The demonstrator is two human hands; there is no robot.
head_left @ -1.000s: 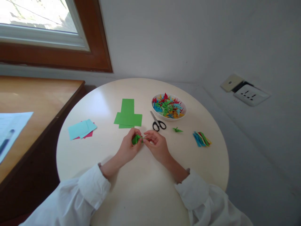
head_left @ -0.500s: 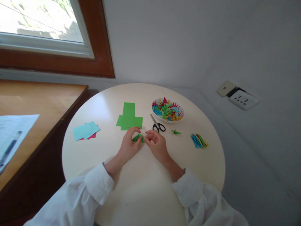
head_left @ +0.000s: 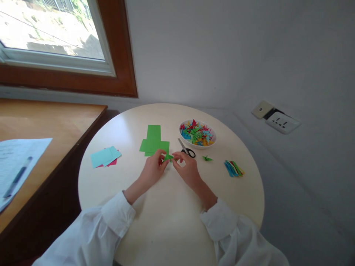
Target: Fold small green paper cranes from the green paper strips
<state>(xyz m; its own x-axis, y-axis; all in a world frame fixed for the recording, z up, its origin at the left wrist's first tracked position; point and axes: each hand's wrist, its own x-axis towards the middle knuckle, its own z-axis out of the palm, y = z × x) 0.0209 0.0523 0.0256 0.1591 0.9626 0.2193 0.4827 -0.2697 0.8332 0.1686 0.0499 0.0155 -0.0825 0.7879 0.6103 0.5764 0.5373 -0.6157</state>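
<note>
Between my hands is a small piece of folded green paper (head_left: 168, 157), partly covered by the fingers. My left hand (head_left: 152, 167) pinches it from the left with thumb and fingers. From the right, my right hand (head_left: 188, 167) pinches its other end. Just beyond the hands lie flat green paper sheets (head_left: 153, 137), overlapping in a cross shape. Black-handled scissors (head_left: 186, 148) rest behind my right hand, their handles partly hidden by it. A finished green paper crane (head_left: 207, 158) sits to the right of that hand.
A white oval bowl (head_left: 198, 147) full of colourful paper cranes stands at the back right. Paper strips (head_left: 234, 168) lie at the right, light blue and red sheets (head_left: 105, 156) at the left. A wooden desk (head_left: 66, 117) holds printed paper (head_left: 33, 147) and a pen (head_left: 18, 176).
The whole view has shifted, with the table sitting lower in the picture. My fingers have moved on the folded green paper, which now shows a pointed shape between them. Both hands keep hold.
</note>
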